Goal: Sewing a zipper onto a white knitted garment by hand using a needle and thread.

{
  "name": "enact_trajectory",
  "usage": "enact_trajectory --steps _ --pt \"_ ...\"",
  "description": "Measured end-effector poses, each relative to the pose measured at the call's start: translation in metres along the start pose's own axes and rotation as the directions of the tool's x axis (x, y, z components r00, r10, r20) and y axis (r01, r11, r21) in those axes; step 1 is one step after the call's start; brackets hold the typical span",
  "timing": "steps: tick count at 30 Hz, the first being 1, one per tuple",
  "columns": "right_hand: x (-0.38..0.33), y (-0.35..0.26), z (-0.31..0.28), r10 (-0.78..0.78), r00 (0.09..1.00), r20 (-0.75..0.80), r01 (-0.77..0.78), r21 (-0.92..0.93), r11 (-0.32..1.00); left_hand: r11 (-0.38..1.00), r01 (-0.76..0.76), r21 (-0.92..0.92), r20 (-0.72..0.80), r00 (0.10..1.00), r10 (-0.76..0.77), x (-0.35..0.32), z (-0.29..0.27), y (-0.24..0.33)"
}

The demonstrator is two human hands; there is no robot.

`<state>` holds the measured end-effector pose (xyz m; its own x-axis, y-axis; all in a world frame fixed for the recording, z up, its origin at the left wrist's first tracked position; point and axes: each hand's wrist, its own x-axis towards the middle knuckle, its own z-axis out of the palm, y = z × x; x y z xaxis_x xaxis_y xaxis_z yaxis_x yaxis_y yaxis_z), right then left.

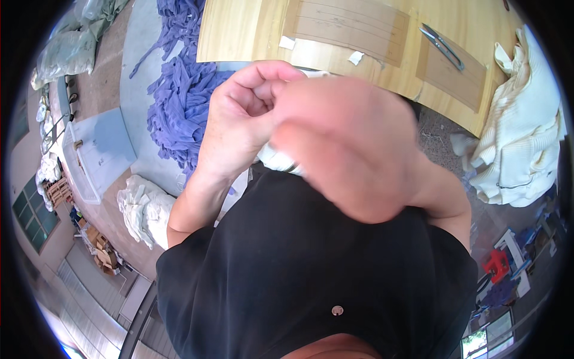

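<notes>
My left hand (242, 113) is raised in front of my chest, its fingers curled in and the thumb tucked toward them. Whatever its fingertips hold, if anything, is hidden behind my other hand. My right hand (353, 149) is close to the camera and smeared by motion, its fingertips meeting those of the left. How its fingers are set cannot be made out. Just beneath the two hands a bit of white cloth (276, 159) shows at my lap. Beyond them stands a wooden table (251, 30), on which a pair of thread snips (442, 46) lies.
Brown paper sheets (353, 27) are taped to the tabletop. White ribbed garments (520, 131) hang over its right end. A heap of purple fabric strips (182, 102) lies to the left, near a white bundle (143, 206) and a pale blue crate (101, 152).
</notes>
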<state>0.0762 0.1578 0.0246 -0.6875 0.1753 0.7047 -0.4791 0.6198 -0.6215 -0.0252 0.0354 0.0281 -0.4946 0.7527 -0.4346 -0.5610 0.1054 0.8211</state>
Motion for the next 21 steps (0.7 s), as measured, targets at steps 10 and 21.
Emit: enact_trajectory --steps 10,21 --pt "-0.008 0.014 -0.010 0.039 0.980 0.194 -0.017 -0.116 0.993 0.996 -0.094 0.004 0.069 0.993 0.094 -0.005 -0.006 -0.005" --pt "0.068 -0.031 -0.060 0.876 0.361 0.321 -0.733 0.679 0.053 0.973 -0.139 0.183 -0.061 0.986 0.152 -0.011 -0.002 -0.003"
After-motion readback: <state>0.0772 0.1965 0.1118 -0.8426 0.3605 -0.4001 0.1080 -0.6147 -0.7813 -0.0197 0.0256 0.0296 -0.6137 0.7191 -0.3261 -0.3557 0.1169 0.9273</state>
